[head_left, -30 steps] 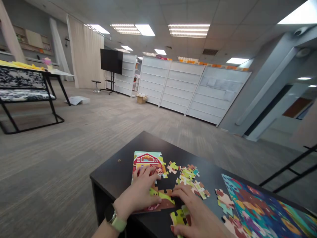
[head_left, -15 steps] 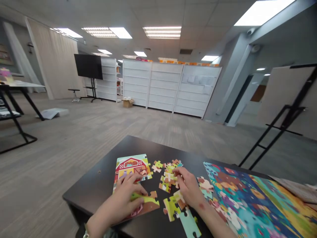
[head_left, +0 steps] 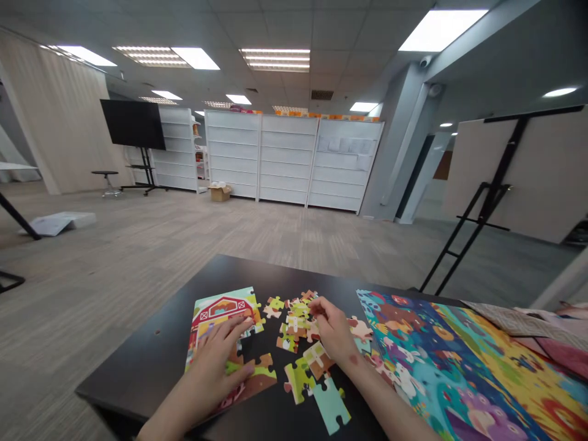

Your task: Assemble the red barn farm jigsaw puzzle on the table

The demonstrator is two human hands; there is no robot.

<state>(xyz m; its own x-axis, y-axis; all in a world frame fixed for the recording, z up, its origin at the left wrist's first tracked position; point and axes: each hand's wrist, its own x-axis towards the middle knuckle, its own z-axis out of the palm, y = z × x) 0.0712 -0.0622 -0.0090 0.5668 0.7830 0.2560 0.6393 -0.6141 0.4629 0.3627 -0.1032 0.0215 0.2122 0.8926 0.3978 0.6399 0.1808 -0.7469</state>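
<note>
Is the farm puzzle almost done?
Not yet. Done: the joined red barn section of colourful cardboard pieces. In hand: the left hand rests on brown-and-green pieces below the barn. Left: the right hand touches a heap of loose multicoloured pieces, and a mint-green piece lies apart.

Jigsaw puzzle point(head_left: 225, 312): red barn, white trim. Printed board point(head_left: 441, 361): teal, navy, yellow patches. Tabletop point(head_left: 151, 361): black.

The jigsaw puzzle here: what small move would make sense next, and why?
Probably the right hand should try a piece from the pile in the gap of the barn puzzle: it is at the pile, and the left hand rests on the puzzle.
</note>
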